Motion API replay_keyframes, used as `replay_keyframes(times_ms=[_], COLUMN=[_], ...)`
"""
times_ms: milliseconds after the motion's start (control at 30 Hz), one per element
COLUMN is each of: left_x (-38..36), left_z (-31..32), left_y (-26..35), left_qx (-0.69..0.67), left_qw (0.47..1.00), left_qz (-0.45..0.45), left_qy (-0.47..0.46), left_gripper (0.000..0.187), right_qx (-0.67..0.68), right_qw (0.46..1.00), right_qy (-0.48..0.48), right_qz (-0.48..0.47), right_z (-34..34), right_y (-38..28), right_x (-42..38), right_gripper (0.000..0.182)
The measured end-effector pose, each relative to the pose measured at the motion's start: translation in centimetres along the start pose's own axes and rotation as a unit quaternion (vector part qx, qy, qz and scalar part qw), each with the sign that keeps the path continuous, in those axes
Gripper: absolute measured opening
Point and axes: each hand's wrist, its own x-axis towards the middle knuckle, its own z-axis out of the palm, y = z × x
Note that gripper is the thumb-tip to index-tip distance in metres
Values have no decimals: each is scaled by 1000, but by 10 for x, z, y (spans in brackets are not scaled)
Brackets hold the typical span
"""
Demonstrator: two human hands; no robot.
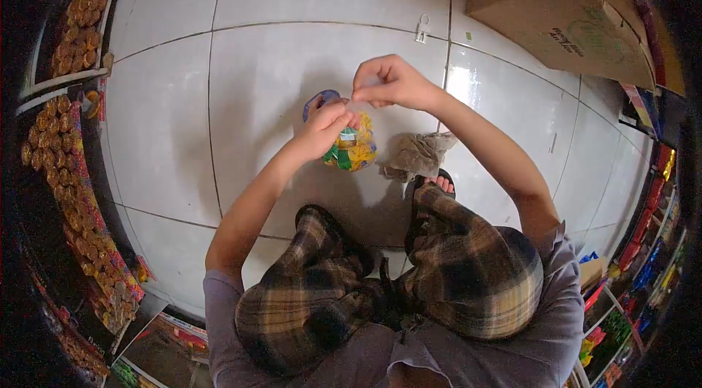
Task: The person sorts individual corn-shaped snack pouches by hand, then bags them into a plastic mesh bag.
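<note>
Just above the floor, a plastic jar [352, 157] with yellow and green contents or wrapping shows beneath my hands, a blue round rim at its far left. My left hand [322, 132] is over the jar, fingers closed, fingertips at the lower end of a small, thin, whitish translucent plastic strip [355, 106]. From the right, my right hand [395, 85] pinches the upper end of that strip between thumb and finger. My left hand covers part of the jar. Beside the jar, near my right foot, lies a crumpled grey-brown cloth [418, 155].
White floor tiles [285, 51] spread ahead. A white clip [422, 29] lies on them. A large cardboard box [556, 22] stands at the far right. Shelves of gold-wrapped goods [62, 147] line the left; colourful packets [647, 264] fill shelves at right.
</note>
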Motion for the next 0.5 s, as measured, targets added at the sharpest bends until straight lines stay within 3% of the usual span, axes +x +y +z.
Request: replay_keyframes(times_ms=[67, 233, 300, 333, 400, 500], left_x=[0, 1, 2, 2, 0, -1], left_z=[0, -7, -10, -8, 0, 4], left_y=[0, -22, -35, -28, -14, 15], left_qx=[6, 41, 46, 46, -127, -164], left_qw=[1000, 999, 990, 990, 985, 973], left_qz=[0, 33, 134, 134, -99, -148], left_qy=[7, 6, 19, 19, 61, 71], left_gripper=[23, 28, 31, 31, 31, 31], right_qx=[14, -67, -71, -77, -85, -96], right_qw=[1000, 991, 990, 990, 992, 993], right_qy=[12, 25, 40, 53, 57, 48], right_qz=[4, -116, -111, -103, -71, -44], right_z=[0, 0, -3, -4, -4, -9], right_y=[-4, 3, 4, 3, -1, 2], right_x=[-4, -7, -11, -13, -16, -17], right_gripper=[10, 8, 8, 9, 8, 8])
